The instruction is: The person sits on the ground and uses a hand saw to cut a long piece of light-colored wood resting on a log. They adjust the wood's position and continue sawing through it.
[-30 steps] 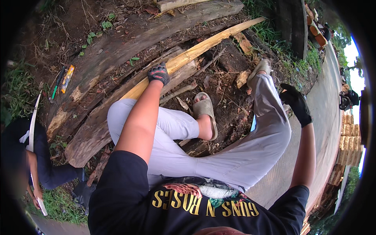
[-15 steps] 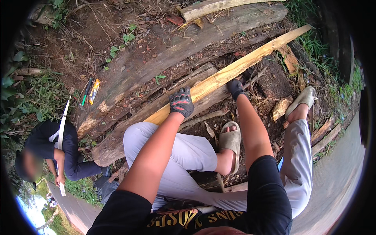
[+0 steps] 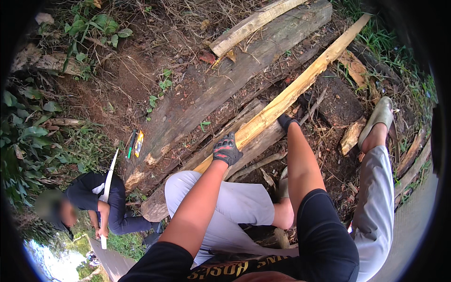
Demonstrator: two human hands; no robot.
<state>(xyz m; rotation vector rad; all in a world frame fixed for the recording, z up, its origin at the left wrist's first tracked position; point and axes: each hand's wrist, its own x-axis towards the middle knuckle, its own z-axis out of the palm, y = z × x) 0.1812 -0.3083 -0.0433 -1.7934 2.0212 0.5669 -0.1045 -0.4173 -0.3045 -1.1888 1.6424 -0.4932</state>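
A long, pale yellow, rough-edged plank (image 3: 300, 86) slants from beside my left knee up to the grass at the far right. My left hand (image 3: 227, 149), in a black glove with red marks, is closed over its nearer part. Farther along, my right hand (image 3: 286, 122), also in a dark glove, meets the plank's near edge. Its fingers are hidden there, so I cannot tell how they are bent. Beneath the plank lies a weathered grey log (image 3: 256, 141).
A broad old log (image 3: 225, 80) and a shorter pale plank (image 3: 253, 26) lie beyond. At left a crouching person (image 3: 96, 197) holds a long pale curved strip (image 3: 109, 181). A green-and-black tool (image 3: 131, 144) and a yellow item (image 3: 139, 143) lie on the soil. My sandalled foot (image 3: 378, 123) is at right.
The view has shifted, so the person and tools appear farther right. My left hand remains on the plank. My right hand sits deeper against the plank's edge, with less of the glove showing.
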